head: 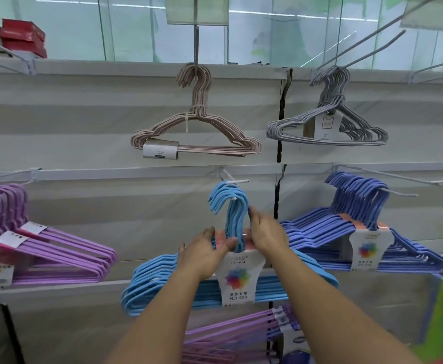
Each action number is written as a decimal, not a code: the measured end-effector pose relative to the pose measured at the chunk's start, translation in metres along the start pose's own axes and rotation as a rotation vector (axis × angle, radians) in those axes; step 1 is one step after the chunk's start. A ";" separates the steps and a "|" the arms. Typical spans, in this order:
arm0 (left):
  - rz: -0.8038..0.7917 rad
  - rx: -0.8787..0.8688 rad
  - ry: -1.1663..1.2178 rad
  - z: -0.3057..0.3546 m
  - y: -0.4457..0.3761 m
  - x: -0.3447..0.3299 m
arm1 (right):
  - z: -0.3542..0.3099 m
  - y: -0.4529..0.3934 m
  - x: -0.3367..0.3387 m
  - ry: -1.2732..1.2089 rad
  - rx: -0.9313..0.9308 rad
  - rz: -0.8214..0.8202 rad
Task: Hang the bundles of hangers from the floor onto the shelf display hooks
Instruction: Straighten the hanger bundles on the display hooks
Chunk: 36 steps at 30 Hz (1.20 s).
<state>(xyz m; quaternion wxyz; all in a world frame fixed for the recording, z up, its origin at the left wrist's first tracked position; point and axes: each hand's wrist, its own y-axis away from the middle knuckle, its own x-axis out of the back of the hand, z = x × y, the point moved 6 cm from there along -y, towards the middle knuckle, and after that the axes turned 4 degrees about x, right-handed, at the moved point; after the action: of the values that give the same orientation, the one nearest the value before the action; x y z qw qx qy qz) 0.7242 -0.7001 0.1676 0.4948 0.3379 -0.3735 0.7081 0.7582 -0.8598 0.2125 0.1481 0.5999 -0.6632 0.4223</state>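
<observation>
We hold the light blue hanger bundle (162, 282) up at the white display hook (232, 181), its hook ends looped over the prong. Our left hand (204, 252) pinches the necks just above the card label (237, 279); our right hand (266, 232) curls round them from the other side. A darker blue bundle (346, 232) hangs just beside.

Light-blue hanger bundle (162, 282) with white label — hook ends looped over a white display hook (234, 182).
</observation>
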 end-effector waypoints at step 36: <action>0.462 0.127 0.057 -0.214 0.125 0.168 | -0.142 0.125 -0.075 0.167 0.205 0.373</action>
<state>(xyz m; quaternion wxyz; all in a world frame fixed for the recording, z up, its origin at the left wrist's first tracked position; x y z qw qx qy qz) 0.5339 -0.4687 0.1807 0.3078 0.2540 -0.3813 0.8339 0.6165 -0.7140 0.1973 0.0604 0.4419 -0.7016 0.5557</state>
